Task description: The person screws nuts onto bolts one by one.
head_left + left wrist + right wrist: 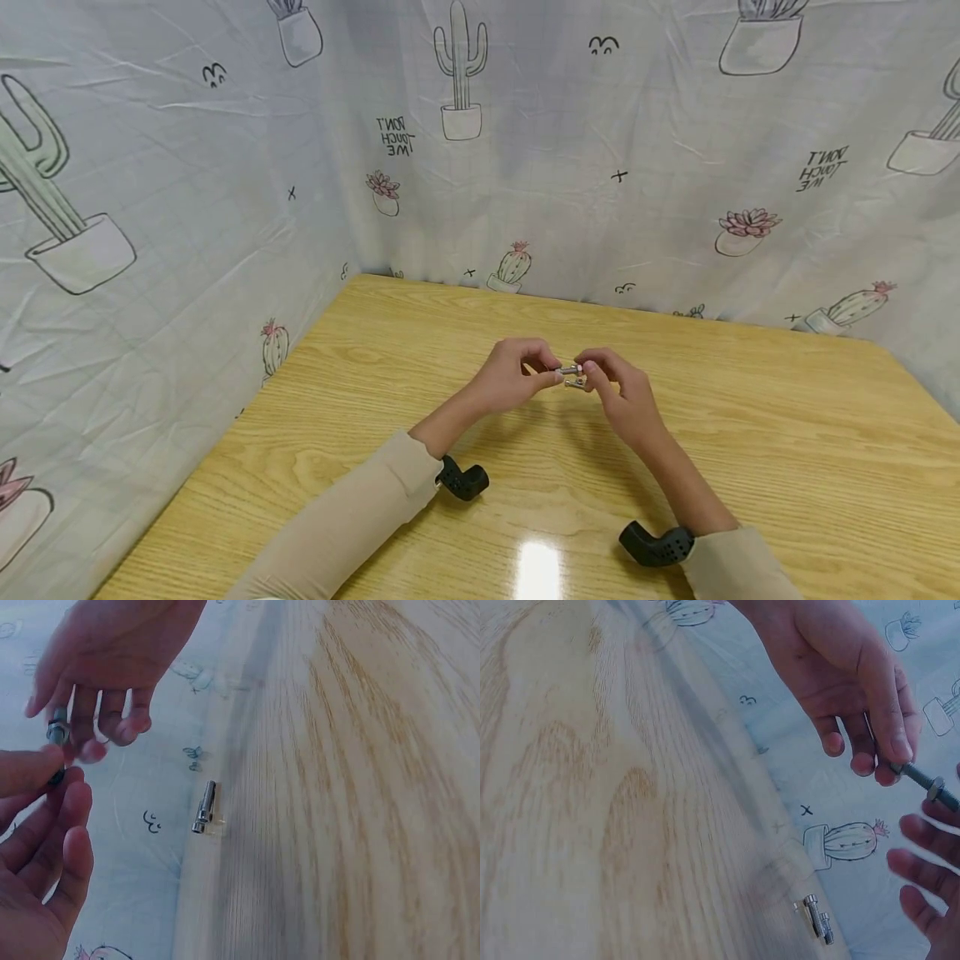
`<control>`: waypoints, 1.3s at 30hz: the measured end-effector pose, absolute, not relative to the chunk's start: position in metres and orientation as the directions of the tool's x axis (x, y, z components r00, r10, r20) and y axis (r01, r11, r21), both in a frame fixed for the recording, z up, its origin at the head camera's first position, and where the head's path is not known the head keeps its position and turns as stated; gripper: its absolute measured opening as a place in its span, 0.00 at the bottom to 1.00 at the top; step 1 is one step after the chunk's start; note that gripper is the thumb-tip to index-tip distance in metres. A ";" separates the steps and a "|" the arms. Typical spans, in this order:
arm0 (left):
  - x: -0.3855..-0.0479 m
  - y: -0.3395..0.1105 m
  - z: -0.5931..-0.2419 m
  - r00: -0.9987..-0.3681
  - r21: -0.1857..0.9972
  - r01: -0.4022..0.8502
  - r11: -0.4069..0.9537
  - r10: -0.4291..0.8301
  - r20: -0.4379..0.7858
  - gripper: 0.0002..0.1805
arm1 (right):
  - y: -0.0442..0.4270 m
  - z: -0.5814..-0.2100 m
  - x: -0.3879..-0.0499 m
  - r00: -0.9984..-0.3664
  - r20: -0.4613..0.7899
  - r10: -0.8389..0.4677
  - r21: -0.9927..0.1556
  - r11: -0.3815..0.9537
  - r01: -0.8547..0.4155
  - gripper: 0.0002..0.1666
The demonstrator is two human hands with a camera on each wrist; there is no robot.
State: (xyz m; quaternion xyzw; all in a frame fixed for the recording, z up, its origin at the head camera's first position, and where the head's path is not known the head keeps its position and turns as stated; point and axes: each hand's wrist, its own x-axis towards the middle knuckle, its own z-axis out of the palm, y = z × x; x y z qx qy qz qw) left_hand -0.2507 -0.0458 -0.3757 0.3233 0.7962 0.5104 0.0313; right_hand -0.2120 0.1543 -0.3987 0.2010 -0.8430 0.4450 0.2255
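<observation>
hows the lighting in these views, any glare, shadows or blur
Head: bright overall, with a blown-out white glare patch on the table near the bottom edge, and soft shadows below the left hand and right hand; left wrist: dimmer and bluish, the held bolt somewhat soft in detail; right wrist: similarly dim and cool, wood grain readable.

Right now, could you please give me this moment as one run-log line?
left hand: pinches bolt | nut: on bolt | right hand: by nut, grip unclear | table: two other bolts lying together
</observation>
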 end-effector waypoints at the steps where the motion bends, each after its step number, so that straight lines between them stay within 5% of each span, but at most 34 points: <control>1: -0.251 -0.046 -0.375 -0.794 0.834 0.481 0.272 0.539 0.282 0.03 | 0.155 -0.399 -0.212 -0.807 0.571 -0.147 -0.656 0.509 -0.557 0.11; 11: -0.254 -0.047 -0.373 -0.799 0.840 0.474 0.264 0.530 0.284 0.03 | 0.148 -0.388 -0.207 -0.727 0.663 -0.178 -0.558 0.530 -0.639 0.15; 21: -0.254 -0.046 -0.368 -0.787 0.840 0.477 0.260 0.552 0.276 0.03 | 0.137 -0.360 -0.190 -0.781 0.610 -0.133 -0.605 0.558 -0.568 0.05; 30: -0.254 -0.044 -0.366 -0.782 0.838 0.475 0.267 0.564 0.264 0.04 | 0.152 -0.383 -0.211 -0.835 0.542 -0.092 -0.671 0.552 -0.496 0.07; 39: -0.254 -0.045 -0.360 -0.822 0.855 0.433 0.284 0.513 0.246 0.03 | 0.155 -0.383 -0.214 -0.768 0.618 -0.168 -0.628 0.483 -0.611 0.18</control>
